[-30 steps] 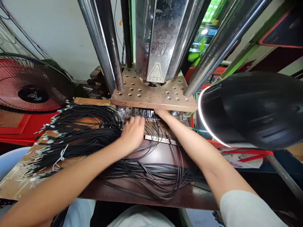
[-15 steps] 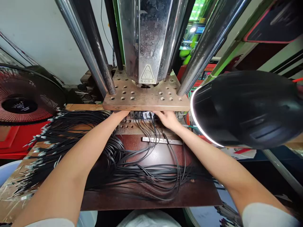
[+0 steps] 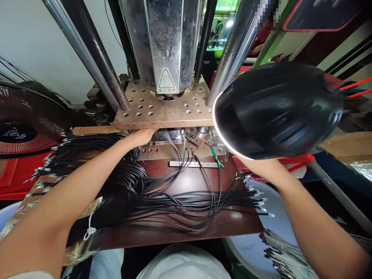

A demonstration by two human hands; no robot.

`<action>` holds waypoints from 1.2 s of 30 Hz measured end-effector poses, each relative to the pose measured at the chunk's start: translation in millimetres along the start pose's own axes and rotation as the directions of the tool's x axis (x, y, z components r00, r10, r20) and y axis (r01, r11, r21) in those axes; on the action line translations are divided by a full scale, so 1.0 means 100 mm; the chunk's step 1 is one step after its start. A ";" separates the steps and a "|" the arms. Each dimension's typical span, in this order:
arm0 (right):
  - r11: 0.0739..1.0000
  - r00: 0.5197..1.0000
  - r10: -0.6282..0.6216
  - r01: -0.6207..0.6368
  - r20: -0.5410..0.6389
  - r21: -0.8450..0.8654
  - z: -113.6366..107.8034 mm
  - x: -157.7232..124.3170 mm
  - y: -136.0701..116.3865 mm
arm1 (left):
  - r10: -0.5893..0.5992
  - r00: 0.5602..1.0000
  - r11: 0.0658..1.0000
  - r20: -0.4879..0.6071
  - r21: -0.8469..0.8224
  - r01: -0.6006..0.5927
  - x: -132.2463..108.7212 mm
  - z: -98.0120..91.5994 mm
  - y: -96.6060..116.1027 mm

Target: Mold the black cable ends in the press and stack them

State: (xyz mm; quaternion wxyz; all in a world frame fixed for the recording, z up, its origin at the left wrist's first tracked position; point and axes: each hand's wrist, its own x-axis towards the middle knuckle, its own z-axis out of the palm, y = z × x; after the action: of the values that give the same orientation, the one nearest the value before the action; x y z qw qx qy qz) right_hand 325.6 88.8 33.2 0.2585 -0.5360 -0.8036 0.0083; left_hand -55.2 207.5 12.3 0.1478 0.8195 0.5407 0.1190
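My left hand [image 3: 144, 136] reaches under the front edge of the press's perforated metal plate [image 3: 162, 116]. Its fingers are hidden there, so I cannot tell what they touch. Black cables [image 3: 178, 155] run out from the fixture [image 3: 171, 135] beneath that plate, close to this hand. My right hand [image 3: 247, 163] is right of the press, mostly covered by the black lamp head [image 3: 279, 112]; only its wrist end shows. Green-handled pliers [image 3: 216, 157] and a metal strip [image 3: 193, 164] lie between the hands.
A large cable bundle [image 3: 110, 170] covers the left side, beside a fan [image 3: 23, 128]. More cables cross the brown board [image 3: 180, 236]. A tub [image 3: 255, 248] stands below right, with grey cables [image 3: 287, 254] in it. Steel columns [image 3: 95, 58] flank the press.
My right hand has left the fixture under the plate and moved right, behind the lamp. My left hand stays at the plate's edge. The whole view has shifted.
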 end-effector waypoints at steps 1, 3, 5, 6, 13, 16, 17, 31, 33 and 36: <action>0.997 0.999 -0.028 0.027 0.019 0.077 0.15 0.16 -0.12 | -0.003 1.000 1.000 0.022 0.016 0.003 -0.12 -0.02 0.02; 0.971 0.997 -0.067 0.058 0.035 0.232 0.45 0.46 -0.37 | -0.010 0.996 0.999 0.085 0.046 0.006 -0.36 -0.05 0.05; 0.939 0.991 -0.114 0.085 0.068 0.333 0.70 0.72 -0.60 | -0.019 0.987 0.998 0.160 0.060 0.010 -0.54 -0.05 0.06; 0.925 0.986 -0.140 0.100 0.085 0.366 0.80 0.82 -0.70 | -0.024 0.982 0.998 0.188 0.065 0.012 -0.59 -0.04 0.06; 0.831 0.964 -0.225 0.112 0.145 0.545 1.02 1.05 -0.95 | 0.024 0.980 0.996 0.197 0.083 -0.041 -0.56 0.14 0.02; 0.834 0.945 -0.288 0.166 0.158 0.527 0.99 1.02 -0.92 | 0.126 0.989 0.991 0.079 -0.044 -0.123 -0.46 0.22 0.15; 0.835 0.936 -0.308 0.180 0.172 0.520 0.99 1.01 -0.92 | 0.144 0.989 0.984 0.038 -0.109 -0.139 -0.42 0.25 0.21; 0.749 0.958 -0.275 0.163 0.077 0.643 1.09 1.15 -1.12 | 0.018 0.986 0.881 -0.167 -0.464 -0.094 -0.38 0.26 0.62; 0.691 0.929 -0.350 0.171 0.118 0.702 0.97 1.12 -1.14 | 0.077 0.993 0.902 -0.092 -0.418 -0.109 -0.45 0.19 0.60; 0.741 0.903 -0.376 0.158 0.209 0.653 0.64 0.97 -0.97 | 0.084 0.996 0.994 0.019 -0.072 -0.082 -0.72 -0.14 0.35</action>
State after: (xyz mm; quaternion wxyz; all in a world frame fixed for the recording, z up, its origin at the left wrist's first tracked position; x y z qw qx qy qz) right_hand 186.9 147.9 45.3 0.2817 -0.2888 -0.8559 0.3236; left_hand -58.0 129.9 36.0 0.1778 0.8368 0.4999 0.1350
